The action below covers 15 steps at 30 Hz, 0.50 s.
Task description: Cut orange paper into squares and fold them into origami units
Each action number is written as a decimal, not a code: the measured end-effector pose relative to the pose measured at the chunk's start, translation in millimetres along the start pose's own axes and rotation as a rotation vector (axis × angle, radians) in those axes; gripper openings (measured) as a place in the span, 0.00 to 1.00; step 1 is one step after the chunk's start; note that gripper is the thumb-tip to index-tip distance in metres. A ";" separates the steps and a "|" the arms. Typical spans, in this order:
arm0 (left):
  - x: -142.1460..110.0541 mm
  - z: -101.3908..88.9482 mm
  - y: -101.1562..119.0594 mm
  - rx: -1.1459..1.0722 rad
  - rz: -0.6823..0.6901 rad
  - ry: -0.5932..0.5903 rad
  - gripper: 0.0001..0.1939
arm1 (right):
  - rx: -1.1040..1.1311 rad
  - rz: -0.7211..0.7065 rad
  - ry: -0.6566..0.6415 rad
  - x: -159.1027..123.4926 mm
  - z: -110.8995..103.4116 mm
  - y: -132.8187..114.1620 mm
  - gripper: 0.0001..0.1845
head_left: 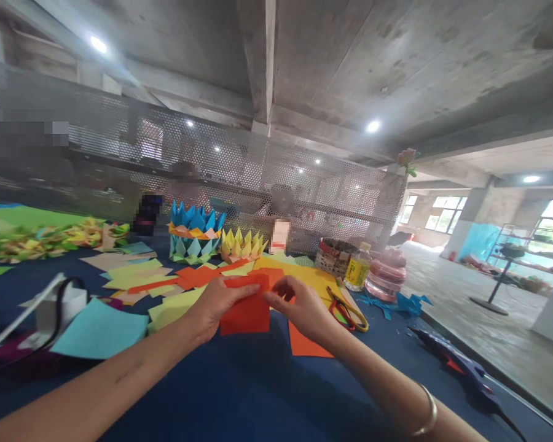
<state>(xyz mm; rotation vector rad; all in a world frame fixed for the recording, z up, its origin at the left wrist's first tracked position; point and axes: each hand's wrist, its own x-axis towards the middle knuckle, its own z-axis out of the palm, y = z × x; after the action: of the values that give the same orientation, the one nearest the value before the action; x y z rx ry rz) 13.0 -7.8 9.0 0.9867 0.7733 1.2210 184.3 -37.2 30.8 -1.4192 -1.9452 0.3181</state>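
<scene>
Beyond our left hand (219,302), a blue crown (196,228) and a yellow crown (243,247) stood folded, seemingly finished. That hand pinched a red sheet (246,317), no points formed; our right hand (301,301) narrowed at its edge, grip unclear, above an uncreased-looking orange sheet (308,341).

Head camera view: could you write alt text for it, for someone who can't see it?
Two bare hands hold a red-orange paper square above a dark blue table. Around them lie colored papers, yellow-handled scissors and a glue gun; behind stand folded-paper crowns, one blue-topped, one yellow.
</scene>
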 end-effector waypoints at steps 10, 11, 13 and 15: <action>6.0 -2.6 -2.9 0.055 -0.043 0.012 0.11 | 0.133 0.106 -0.033 6.6 16.8 39.4 0.16; 6.2 -2.4 -2.5 0.065 -0.052 0.024 0.09 | 0.131 0.112 -0.023 9.1 15.7 43.0 0.16; 8.1 -3.5 -1.9 0.087 -0.051 0.081 0.06 | 0.122 0.125 -0.001 16.4 13.8 51.2 0.14; 12.0 -7.3 -0.9 0.105 -0.014 0.164 0.04 | 0.105 0.139 0.028 28.4 11.0 60.0 0.12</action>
<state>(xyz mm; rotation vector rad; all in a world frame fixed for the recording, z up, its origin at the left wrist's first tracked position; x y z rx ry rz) 9.2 5.3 5.7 0.9724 0.9797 1.2705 216.9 13.0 -0.1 -1.4851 -1.7846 0.4559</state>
